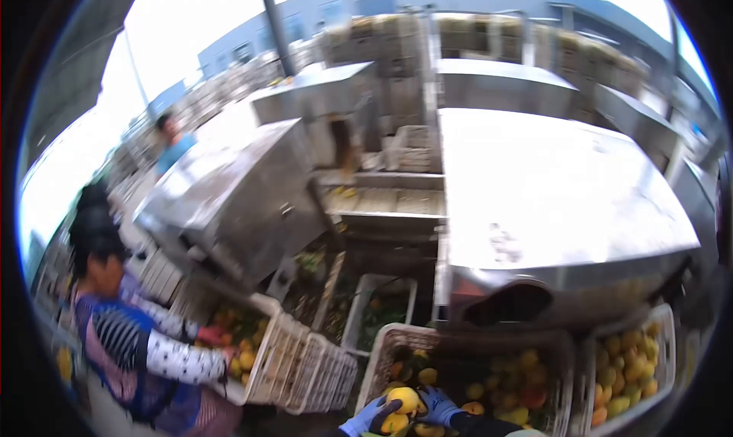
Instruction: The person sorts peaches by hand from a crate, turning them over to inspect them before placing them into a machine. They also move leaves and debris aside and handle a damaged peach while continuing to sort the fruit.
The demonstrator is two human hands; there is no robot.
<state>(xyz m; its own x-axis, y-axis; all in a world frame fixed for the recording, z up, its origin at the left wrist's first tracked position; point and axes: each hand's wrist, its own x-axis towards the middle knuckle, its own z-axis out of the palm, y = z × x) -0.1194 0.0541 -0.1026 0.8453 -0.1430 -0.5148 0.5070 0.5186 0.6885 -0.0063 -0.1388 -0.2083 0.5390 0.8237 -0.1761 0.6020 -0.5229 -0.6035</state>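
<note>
Down at the bottom centre, my left hand [368,417] wears a blue glove and curls around yellow mangoes [406,399]. My right hand [440,405], also gloved in blue with a dark sleeve behind it, presses on the same cluster from the other side. Both hands are over a large pale plastic crate [372,376]. More yellow, green and reddish mangoes [527,368] lie in its right part, and a few sit by its left wall. Exactly how many pieces are between my fingers is hidden by blur.
A second crate [670,360] full of mangoes stands to the right. On the left, a co-worker [137,345] reaches into a tilted crate [263,353] of fruit. Metal machine housings [565,192] rise ahead, with another person [175,143] further back.
</note>
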